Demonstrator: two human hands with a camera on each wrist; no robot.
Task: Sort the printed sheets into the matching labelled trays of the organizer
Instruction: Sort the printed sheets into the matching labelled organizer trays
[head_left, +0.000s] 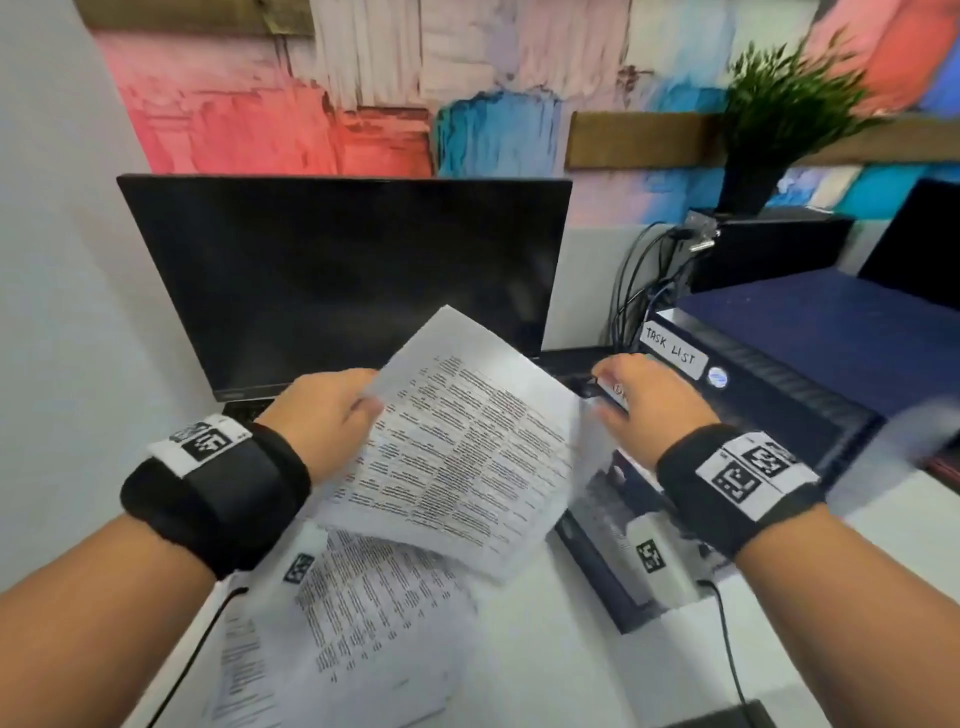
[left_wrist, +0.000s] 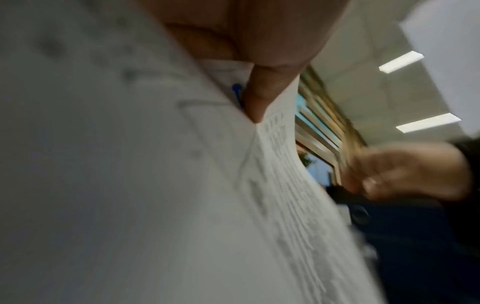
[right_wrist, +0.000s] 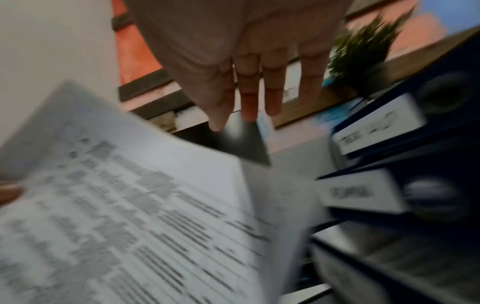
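Observation:
My left hand (head_left: 363, 402) pinches the left edge of a printed sheet (head_left: 462, 447) full of text rows and holds it tilted above the desk. In the left wrist view the thumb (left_wrist: 257, 98) presses on that sheet (left_wrist: 155, 185). My right hand (head_left: 621, 395) hovers beside the sheet's right edge, in front of the dark blue organizer (head_left: 810, 364). Its fingers (right_wrist: 246, 98) are straight and hold nothing. The top tray carries a "TASK LIST" label (head_left: 675, 351). A second label (right_wrist: 361, 191) below it is too blurred to read. More printed sheets (head_left: 363, 623) lie on the white desk.
A dark monitor (head_left: 343, 280) stands behind the sheet. Cables (head_left: 639, 291) hang between it and the organizer. A potted plant (head_left: 779, 119) sits on a black box at the back right. A white device (head_left: 660, 561) with a marker lies in a low tray.

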